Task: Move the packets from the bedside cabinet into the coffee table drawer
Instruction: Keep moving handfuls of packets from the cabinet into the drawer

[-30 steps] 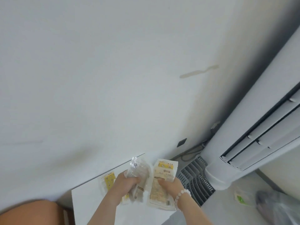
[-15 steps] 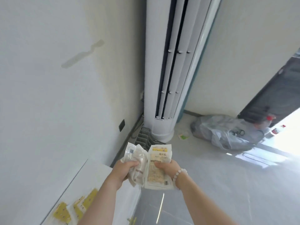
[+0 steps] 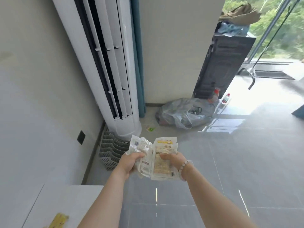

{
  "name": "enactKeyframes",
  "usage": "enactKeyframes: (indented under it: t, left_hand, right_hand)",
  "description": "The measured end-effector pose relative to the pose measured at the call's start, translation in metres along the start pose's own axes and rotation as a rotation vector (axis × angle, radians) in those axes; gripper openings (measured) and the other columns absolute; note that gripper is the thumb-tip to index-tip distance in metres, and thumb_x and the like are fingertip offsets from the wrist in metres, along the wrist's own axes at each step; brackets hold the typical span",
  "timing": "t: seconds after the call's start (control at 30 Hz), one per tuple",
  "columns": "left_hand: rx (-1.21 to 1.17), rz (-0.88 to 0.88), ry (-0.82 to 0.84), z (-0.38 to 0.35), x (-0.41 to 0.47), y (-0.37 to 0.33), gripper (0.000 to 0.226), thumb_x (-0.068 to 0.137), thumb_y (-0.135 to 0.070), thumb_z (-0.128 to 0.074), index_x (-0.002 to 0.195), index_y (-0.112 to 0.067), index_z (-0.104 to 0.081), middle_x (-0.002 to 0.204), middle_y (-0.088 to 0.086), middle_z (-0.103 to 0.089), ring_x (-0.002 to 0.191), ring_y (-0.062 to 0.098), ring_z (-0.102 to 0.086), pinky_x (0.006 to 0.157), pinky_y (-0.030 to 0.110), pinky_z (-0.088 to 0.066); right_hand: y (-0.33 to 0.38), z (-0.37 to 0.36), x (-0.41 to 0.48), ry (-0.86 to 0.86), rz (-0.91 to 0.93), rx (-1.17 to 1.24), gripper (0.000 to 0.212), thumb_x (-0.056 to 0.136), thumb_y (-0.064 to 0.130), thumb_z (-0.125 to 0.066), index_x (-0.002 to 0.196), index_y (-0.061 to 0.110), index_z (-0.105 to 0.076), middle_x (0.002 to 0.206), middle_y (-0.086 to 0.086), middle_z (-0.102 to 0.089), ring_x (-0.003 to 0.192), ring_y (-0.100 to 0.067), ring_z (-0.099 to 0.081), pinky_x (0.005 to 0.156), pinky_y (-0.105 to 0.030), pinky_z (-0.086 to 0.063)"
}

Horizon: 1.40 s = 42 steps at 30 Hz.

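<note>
Cabinet (image 3: 69, 199) partly cleared: left hand (image 3: 130, 163) grips crumpled packets (image 3: 141, 148), right hand (image 3: 172, 162) pinches a flat packet (image 3: 165, 153); seemingly one yellow packet (image 3: 59, 220) still lies there; drawer out of sight.

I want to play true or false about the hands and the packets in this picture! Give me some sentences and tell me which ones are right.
1. Both hands hold packets. True: the left hand grips crinkled clear packets, and the right hand pinches a yellow-topped packet.
2. The bead bracelet is on the left wrist. False: it is on the right wrist.
3. A yellow packet lies on the white cabinet. True.
4. The plastic bag hangs on the wall. False: it lies on the floor, near the tall air conditioner.
</note>
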<state>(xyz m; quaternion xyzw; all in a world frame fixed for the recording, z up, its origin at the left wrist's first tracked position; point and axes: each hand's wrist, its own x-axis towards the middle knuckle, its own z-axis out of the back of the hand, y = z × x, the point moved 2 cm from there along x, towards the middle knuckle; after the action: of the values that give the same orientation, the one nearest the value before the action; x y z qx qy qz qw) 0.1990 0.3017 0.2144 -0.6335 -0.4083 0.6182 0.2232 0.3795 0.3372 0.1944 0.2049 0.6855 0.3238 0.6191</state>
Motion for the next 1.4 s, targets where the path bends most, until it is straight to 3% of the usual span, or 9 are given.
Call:
enactKeyframes:
  t: [0.13,0.27,0.47,0.6,0.87,0.97,1.1,1.2,1.4]
  left_hand:
    - [0.056,0.024,0.038,-0.054,-0.001,0.007,0.026,0.084,0.001,-0.057,0.108,-0.003,-0.065,0.102,0.019,-0.069,0.091,0.034,-0.066,0.082,0.044,-0.054]
    - [0.110,0.041,0.121,-0.120,-0.005,0.014,0.023,0.086,0.000,-0.056,0.106,-0.008,-0.064,0.096,0.015,-0.069,0.085,0.031,-0.066,0.072,0.038,-0.055]
    - [0.200,0.018,0.297,-0.236,-0.010,0.027,0.028,0.084,0.001,-0.057,0.109,-0.009,-0.062,0.101,0.014,-0.068,0.090,0.030,-0.064,0.081,0.039,-0.052]
    - [0.264,0.041,0.417,-0.316,-0.019,0.048,0.029,0.079,0.000,-0.061,0.106,-0.010,-0.062,0.095,0.012,-0.067,0.083,0.027,-0.064,0.070,0.034,-0.055]
    - [0.442,0.115,0.602,-0.447,-0.045,0.097,0.045,0.072,-0.007,-0.066,0.116,-0.003,-0.061,0.107,0.018,-0.068,0.099,0.035,-0.063,0.093,0.051,-0.049]
    - [0.550,0.130,0.656,-0.483,-0.050,0.114,0.033,0.084,-0.005,-0.060,0.117,-0.004,-0.060,0.109,0.018,-0.067,0.099,0.035,-0.063,0.076,0.041,-0.053]
    - [0.653,0.144,0.774,-0.526,-0.059,0.137,0.023,0.088,-0.002,-0.055,0.108,-0.010,-0.063,0.097,0.010,-0.069,0.086,0.026,-0.065,0.067,0.033,-0.052]
    - [0.723,0.159,0.832,-0.552,-0.068,0.155,0.019,0.086,-0.002,-0.057,0.100,-0.012,-0.064,0.089,0.006,-0.070,0.078,0.022,-0.067,0.059,0.028,-0.055]
    - [0.833,0.228,0.955,-0.604,-0.081,0.183,0.031,0.086,-0.002,-0.057,0.116,-0.005,-0.061,0.110,0.016,-0.067,0.104,0.035,-0.062,0.095,0.048,-0.047]
  right_hand:
    - [-0.010,0.056,-0.017,-0.018,0.008,0.068,0.017,0.082,0.014,-0.069,0.099,0.012,-0.071,0.100,-0.009,-0.073,0.096,-0.030,-0.069,0.090,-0.050,-0.052]
    - [-0.022,0.120,-0.036,-0.060,0.027,0.120,0.017,0.082,0.017,-0.069,0.098,0.013,-0.071,0.097,-0.007,-0.073,0.093,-0.028,-0.069,0.090,-0.048,-0.053]
    - [-0.049,0.228,-0.073,-0.177,0.050,0.264,0.022,0.081,0.017,-0.070,0.103,0.014,-0.069,0.104,-0.010,-0.071,0.099,-0.031,-0.067,0.092,-0.052,-0.051]
    - [-0.067,0.298,-0.102,-0.266,0.096,0.386,0.017,0.084,0.010,-0.067,0.101,0.011,-0.068,0.096,-0.008,-0.070,0.096,-0.031,-0.065,0.090,-0.048,-0.052]
    - [-0.128,0.405,-0.155,-0.462,0.099,0.619,0.027,0.082,0.007,-0.069,0.109,0.003,-0.067,0.112,-0.017,-0.067,0.106,-0.035,-0.064,0.094,-0.051,-0.049]
    - [-0.152,0.428,-0.173,-0.541,0.086,0.700,0.035,0.080,0.009,-0.072,0.113,0.002,-0.066,0.114,-0.017,-0.067,0.106,-0.034,-0.064,0.095,-0.051,-0.049]
    - [-0.182,0.450,-0.197,-0.653,0.097,0.776,0.035,0.080,0.012,-0.072,0.114,0.002,-0.065,0.104,-0.010,-0.069,0.087,-0.022,-0.067,0.077,-0.035,-0.055]
    - [-0.200,0.466,-0.213,-0.718,0.105,0.810,0.027,0.084,0.011,-0.068,0.109,0.003,-0.065,0.087,-0.002,-0.066,0.073,-0.011,-0.062,0.061,-0.020,-0.048]
    - [-0.228,0.490,-0.236,-0.848,0.087,0.917,0.012,0.086,0.011,-0.066,0.097,0.010,-0.062,0.081,0.003,-0.064,0.069,-0.007,-0.060,0.050,-0.012,-0.044]
